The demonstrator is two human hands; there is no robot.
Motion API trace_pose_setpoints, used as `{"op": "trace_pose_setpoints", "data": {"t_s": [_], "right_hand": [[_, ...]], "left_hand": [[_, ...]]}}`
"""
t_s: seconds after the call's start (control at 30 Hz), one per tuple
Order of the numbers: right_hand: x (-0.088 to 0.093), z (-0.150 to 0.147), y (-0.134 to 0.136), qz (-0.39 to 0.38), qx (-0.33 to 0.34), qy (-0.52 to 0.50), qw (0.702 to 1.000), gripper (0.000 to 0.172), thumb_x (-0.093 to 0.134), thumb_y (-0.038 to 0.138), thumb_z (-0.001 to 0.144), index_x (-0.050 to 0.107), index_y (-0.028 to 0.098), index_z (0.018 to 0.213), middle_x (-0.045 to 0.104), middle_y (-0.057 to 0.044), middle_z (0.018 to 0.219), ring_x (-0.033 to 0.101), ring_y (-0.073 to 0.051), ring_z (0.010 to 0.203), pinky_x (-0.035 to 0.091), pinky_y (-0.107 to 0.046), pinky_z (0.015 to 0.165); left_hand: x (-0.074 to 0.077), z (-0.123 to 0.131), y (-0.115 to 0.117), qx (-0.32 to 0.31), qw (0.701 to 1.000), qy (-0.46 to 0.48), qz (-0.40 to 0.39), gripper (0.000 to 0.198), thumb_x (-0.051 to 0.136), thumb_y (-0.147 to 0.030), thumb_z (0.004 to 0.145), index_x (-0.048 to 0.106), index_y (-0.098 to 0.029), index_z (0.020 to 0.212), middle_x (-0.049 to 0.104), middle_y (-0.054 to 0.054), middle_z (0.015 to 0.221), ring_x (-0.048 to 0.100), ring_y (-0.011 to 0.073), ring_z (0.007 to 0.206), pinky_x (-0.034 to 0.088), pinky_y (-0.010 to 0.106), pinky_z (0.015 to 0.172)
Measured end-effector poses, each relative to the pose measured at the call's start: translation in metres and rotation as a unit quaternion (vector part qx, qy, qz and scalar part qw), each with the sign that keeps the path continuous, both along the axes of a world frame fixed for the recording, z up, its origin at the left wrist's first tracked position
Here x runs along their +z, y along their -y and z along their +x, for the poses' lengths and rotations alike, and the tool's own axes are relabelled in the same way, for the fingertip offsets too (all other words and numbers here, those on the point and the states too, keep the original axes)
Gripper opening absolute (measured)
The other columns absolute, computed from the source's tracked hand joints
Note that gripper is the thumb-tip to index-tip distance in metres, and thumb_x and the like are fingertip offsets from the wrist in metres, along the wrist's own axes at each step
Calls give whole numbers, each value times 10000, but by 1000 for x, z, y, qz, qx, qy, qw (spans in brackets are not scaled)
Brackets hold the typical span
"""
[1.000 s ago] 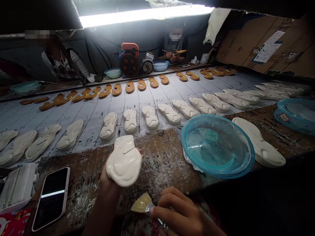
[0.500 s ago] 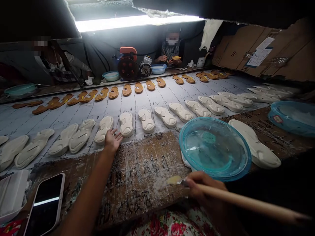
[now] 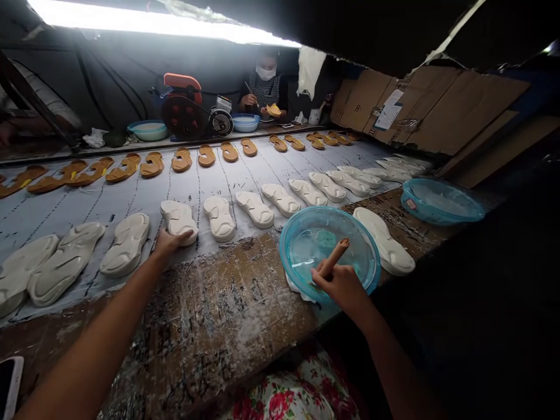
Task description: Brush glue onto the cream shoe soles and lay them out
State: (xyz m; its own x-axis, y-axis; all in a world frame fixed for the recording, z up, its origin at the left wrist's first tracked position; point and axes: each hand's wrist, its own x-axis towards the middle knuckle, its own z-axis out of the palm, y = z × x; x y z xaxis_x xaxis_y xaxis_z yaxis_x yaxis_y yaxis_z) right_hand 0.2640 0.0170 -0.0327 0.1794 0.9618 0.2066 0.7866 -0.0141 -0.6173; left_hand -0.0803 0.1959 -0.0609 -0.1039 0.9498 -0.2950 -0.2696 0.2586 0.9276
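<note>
My left hand (image 3: 168,240) reaches forward and grips the near end of a white shoe sole (image 3: 178,219) lying on the grey belt (image 3: 131,198). My right hand (image 3: 341,286) is closed round the wooden handle of a brush (image 3: 333,258), whose head dips into a clear blue bowl (image 3: 329,248) on the worn wooden bench (image 3: 219,315). More white soles lie in a row on either side, such as the white sole (image 3: 219,217) just to the right.
Several tan soles (image 3: 205,155) line the belt's far side. Another white sole (image 3: 384,240) lies right of the bowl, and a second blue bowl (image 3: 440,201) further right. A person (image 3: 265,87) sits across beside a red machine (image 3: 184,105). A phone corner (image 3: 9,379) shows at left.
One second ago my left hand held a glossy white sole up; it has since been set on the belt. My right hand has swung the brush from near my lap into the blue bowl.
</note>
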Motion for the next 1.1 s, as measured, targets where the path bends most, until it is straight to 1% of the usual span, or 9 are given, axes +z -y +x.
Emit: {"op": "trace_pose_setpoints", "data": {"t_s": [0.13,0.27,0.37,0.5,0.57,0.67,0.83,0.93,1.1], "right_hand": [[12,-1,5,15,4,-10,1000,276,473,371,773,477,182,572,467,38,456,487,-107,456,368,-217,512],[24,-1,12,20,10,-36,999,281,474,378,771,462,188,564,439,41,446,454,-110,447,346,-212,496],[27,-4,14,22,22,-68,997,289,488,373,771,474,184,554,428,44,437,441,-105,439,336,-208,472],[30,-15,18,35,49,-132,989,268,477,345,803,507,178,595,438,51,417,435,-94,390,342,-192,408],[34,-24,22,59,69,-161,983,217,475,328,810,545,175,673,513,36,473,493,-102,433,388,-192,437],[45,-40,27,125,101,-189,969,144,494,289,797,592,187,770,610,-2,641,570,-127,579,440,-224,536],[67,-57,21,306,167,-217,912,178,487,147,759,602,240,858,574,9,658,543,-140,614,439,-285,559],[76,-56,14,411,194,-189,870,256,483,78,731,615,210,907,561,-4,647,528,-147,611,423,-297,534],[93,-52,20,374,245,-120,887,321,479,3,692,591,176,938,556,-15,663,526,-140,622,448,-296,542]], "left_hand": [[23,3,23,28,995,84,-42,155,508,-118,774,523,-88,926,625,-17,796,587,105,709,494,222,698],[40,13,69,59,985,160,-40,264,407,-106,722,517,-99,962,662,26,713,619,174,717,514,343,735],[38,31,116,62,977,204,-16,377,412,-151,668,525,-144,1027,686,57,774,628,234,796,498,445,766],[27,62,159,-15,964,255,-72,509,454,-209,676,481,-163,1182,697,72,837,625,257,837,480,452,783],[27,72,171,-54,960,249,-112,542,481,-201,664,479,-124,1201,698,92,811,629,264,805,491,420,736],[42,77,187,-105,960,222,-136,558,551,-165,592,539,-136,1149,699,82,814,630,261,757,490,334,627],[72,67,212,-248,948,148,-133,519,571,-183,499,651,-231,1009,691,2,866,592,227,802,422,261,659],[73,55,223,-260,947,114,-151,551,602,-207,479,648,-269,1025,681,-15,910,553,267,893,390,300,746],[77,51,237,-219,967,12,-130,504,639,-227,554,633,-267,1056,588,3,1166,358,379,1166,305,412,920]]}}
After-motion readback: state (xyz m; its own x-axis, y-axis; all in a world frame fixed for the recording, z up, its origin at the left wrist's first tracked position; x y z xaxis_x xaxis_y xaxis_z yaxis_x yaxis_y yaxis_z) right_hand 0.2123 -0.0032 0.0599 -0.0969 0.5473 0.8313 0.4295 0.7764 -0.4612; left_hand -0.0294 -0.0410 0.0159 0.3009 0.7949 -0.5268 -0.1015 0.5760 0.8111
